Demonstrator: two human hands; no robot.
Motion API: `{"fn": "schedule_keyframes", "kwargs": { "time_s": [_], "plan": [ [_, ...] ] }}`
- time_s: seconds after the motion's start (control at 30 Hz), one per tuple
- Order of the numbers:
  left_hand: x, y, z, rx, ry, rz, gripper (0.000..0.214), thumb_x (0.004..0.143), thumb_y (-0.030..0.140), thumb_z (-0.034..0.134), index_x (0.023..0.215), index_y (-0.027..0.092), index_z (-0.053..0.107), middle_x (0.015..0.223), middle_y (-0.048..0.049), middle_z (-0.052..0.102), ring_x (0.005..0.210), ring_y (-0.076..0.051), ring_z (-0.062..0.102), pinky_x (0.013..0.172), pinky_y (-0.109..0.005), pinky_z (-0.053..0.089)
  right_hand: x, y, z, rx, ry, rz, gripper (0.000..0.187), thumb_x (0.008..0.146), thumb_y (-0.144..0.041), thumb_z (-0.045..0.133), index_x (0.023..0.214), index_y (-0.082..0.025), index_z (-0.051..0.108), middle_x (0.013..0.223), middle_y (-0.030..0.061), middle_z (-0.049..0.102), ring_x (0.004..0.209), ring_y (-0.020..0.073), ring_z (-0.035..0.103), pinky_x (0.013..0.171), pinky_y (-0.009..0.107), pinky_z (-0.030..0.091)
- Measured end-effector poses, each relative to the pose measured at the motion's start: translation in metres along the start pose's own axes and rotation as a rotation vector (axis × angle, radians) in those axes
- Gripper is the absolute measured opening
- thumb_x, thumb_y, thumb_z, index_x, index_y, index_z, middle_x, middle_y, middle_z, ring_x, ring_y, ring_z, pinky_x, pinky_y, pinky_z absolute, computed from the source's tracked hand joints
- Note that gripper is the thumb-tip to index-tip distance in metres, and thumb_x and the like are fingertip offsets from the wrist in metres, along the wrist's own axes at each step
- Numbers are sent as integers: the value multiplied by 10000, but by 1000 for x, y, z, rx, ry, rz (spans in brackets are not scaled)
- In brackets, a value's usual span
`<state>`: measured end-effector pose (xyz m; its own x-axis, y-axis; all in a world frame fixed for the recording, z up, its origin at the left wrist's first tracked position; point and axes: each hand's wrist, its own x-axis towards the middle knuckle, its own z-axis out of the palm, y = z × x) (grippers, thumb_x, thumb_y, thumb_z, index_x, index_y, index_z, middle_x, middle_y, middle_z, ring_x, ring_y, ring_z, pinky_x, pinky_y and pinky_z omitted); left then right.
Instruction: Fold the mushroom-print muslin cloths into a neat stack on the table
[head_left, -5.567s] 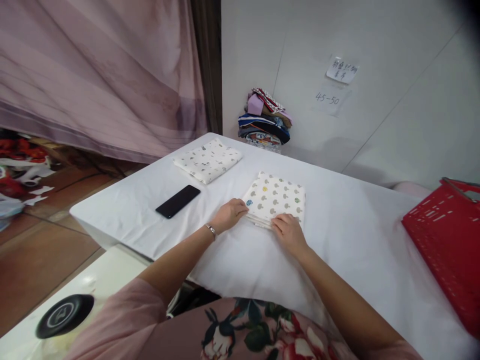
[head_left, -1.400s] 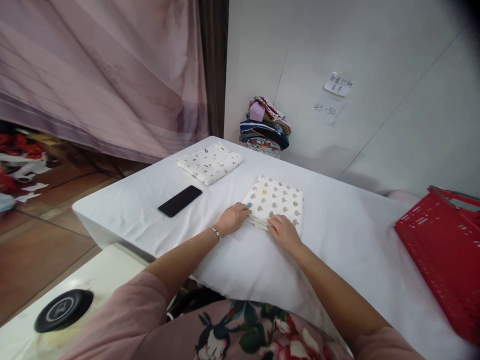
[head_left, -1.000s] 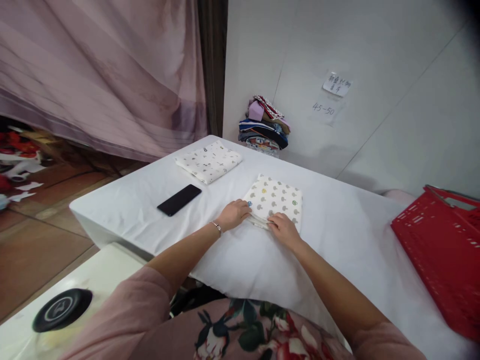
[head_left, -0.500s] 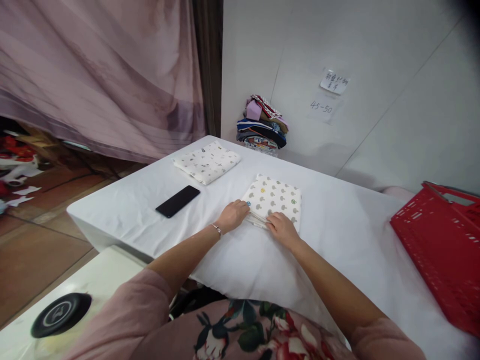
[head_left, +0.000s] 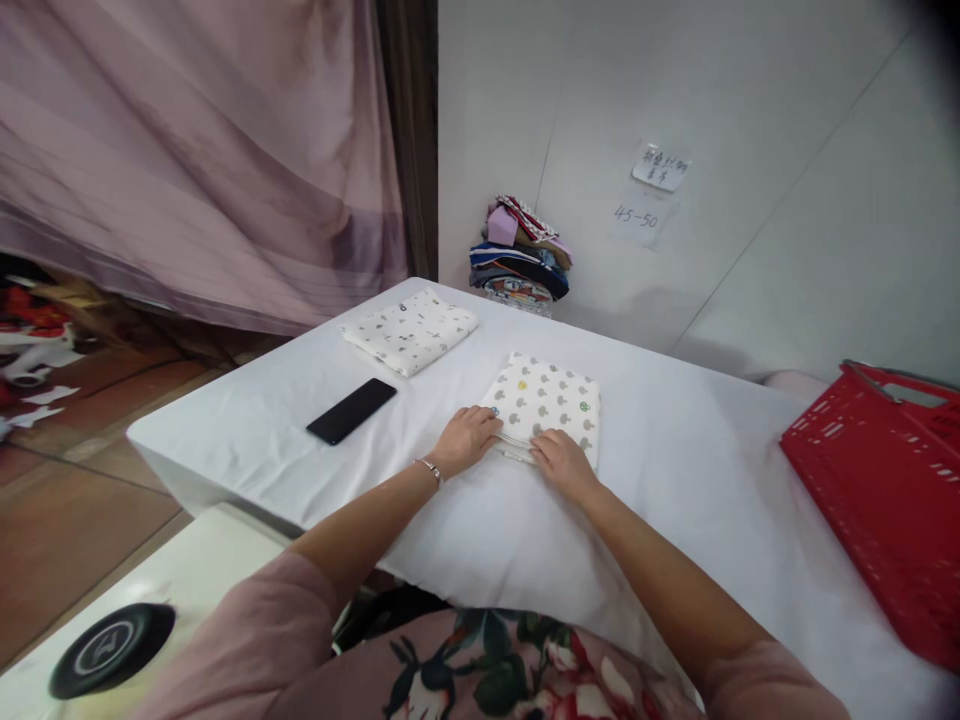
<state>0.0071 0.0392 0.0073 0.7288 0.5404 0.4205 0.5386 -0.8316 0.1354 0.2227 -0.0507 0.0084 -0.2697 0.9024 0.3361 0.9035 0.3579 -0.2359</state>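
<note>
A folded white cloth with grey, yellow, green and blue motifs lies flat on the white-covered table. At its near left corner my left hand grips the edge, fingers curled over the layers. My right hand pinches the near edge further right, its thumb hidden below the fingers. Several layers show along the edge between both hands. Further back on the left lies a second folded white cloth with small dark prints, apart from my hands.
A black phone lies left of my left hand. At the right stands a red plastic basket. Stacked folded fabrics rise beyond the table's far edge by the wall. A white surface at lower left holds a black round lid.
Both hands stay on the near edge of the cloth with almost no movement. The whole view has shifted slightly.
</note>
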Motion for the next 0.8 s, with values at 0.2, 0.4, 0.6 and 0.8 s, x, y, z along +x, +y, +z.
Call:
{"fn": "schedule_keyframes", "kwargs": {
  "time_s": [0.2,0.4,0.6,0.8],
  "plan": [
    [3,3,1,26,-3,42,158,886,231,478,962,207,614,968,-52,614,907,-191,532,801,-338,392,-2,-2,-9,-42,-62,-41,145,885,-206,470,956,-194,595,935,62,575,848,194,492,768,316,429],
    [0,2,2,40,-18,44,213,916,244,417,963,199,620,942,-56,619,888,-190,534,779,-332,395,-7,1,-12,-71,-49,-40,201,900,-186,429,1006,-187,600,937,74,582,853,201,502,779,329,429],
    [-3,5,-1,42,-66,2,223,905,216,410,966,214,624,955,-64,606,899,-194,518,784,-337,399,-14,2,-5,-100,-8,-59,303,901,-136,361,1064,-205,606,972,87,584,876,214,496,777,344,426],
    [-4,7,-2,-15,-72,16,209,891,247,441,1003,223,615,950,-68,589,919,-202,508,793,-343,396,-17,2,2,-118,2,-35,301,921,-166,354,1029,-216,631,945,68,588,842,202,470,759,330,398]
  ]
}}
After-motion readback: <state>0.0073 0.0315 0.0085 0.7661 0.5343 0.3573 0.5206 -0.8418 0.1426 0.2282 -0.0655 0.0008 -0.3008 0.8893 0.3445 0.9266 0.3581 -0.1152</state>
